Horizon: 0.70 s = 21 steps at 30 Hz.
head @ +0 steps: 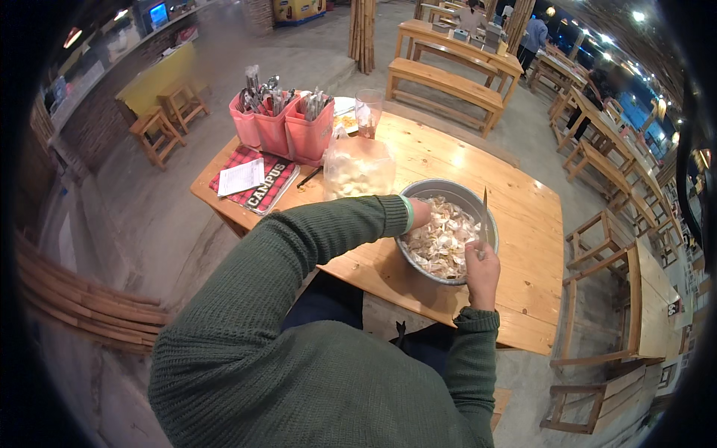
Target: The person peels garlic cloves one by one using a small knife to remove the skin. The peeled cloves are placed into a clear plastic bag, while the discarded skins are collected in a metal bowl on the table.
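A round grey metal basin (451,189) stands on the wooden table (529,235) in front of me. Garlic skins and what look like cloves (440,246) fill much of it. My left hand (421,214) reaches down into the basin at its left side; the fingers are buried among the skins, so what they hold is hidden. At the basin's right rim my right hand (482,271) grips a knife (484,215), its blade pointing up and away from me. Just beyond my left forearm sits a clear plastic bag (358,168) of pale peeled cloves.
Pink containers (271,131) of wrapped cutlery stand at the table's far left, near a glass (368,112) and a plate (348,115). A red plaid notebook (274,185) carries a paper slip (241,177) with writing. Wooden benches (445,87) and other people (535,39) are farther off.
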Each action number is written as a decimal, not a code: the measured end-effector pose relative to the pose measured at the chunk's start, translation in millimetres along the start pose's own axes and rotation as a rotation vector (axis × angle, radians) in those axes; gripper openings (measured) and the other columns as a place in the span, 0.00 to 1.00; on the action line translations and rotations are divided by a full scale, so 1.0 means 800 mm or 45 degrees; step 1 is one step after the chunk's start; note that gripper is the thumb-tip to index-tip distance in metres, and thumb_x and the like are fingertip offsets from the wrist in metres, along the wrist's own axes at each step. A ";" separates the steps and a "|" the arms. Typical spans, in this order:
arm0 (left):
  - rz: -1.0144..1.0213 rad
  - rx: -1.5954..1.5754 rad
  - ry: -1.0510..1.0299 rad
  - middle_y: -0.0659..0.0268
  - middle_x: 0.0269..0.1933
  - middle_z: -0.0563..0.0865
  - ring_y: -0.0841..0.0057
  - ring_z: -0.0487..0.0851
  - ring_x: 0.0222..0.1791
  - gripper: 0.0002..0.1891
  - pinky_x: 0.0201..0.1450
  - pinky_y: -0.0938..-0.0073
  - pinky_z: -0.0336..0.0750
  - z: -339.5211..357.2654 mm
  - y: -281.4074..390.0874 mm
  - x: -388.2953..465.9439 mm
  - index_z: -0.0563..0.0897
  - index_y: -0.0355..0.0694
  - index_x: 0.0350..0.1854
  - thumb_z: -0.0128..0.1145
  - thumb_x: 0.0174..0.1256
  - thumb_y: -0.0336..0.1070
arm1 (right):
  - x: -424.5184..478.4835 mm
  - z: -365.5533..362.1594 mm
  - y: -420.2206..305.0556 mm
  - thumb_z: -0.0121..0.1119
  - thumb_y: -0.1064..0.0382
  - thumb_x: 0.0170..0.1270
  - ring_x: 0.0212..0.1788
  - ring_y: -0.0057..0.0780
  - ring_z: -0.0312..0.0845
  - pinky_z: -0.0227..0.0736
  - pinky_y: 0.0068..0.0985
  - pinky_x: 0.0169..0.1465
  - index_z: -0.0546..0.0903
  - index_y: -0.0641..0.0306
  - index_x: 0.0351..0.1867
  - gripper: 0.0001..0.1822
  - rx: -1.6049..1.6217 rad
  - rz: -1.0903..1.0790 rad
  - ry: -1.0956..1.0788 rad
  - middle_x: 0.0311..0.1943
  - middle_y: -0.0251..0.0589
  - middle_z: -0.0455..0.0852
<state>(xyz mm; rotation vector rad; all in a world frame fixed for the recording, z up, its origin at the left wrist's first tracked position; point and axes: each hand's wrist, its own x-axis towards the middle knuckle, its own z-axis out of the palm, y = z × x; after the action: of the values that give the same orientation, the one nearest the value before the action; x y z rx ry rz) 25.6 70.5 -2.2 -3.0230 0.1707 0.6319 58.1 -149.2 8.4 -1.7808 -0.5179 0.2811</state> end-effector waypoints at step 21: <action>0.023 -0.833 0.539 0.55 0.29 0.83 0.60 0.82 0.32 0.19 0.38 0.66 0.75 0.003 0.001 -0.026 0.79 0.37 0.40 0.60 0.44 0.39 | -0.001 -0.001 -0.001 0.57 0.64 0.59 0.19 0.11 0.62 0.56 0.16 0.21 0.78 0.65 0.32 0.06 0.076 0.013 -0.028 0.16 0.26 0.71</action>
<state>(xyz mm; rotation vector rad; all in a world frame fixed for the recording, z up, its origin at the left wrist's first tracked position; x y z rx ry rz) 6.0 72.2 4.1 -3.7560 -0.0013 0.0195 57.9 -150.1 9.2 -1.7242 -0.5112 0.3205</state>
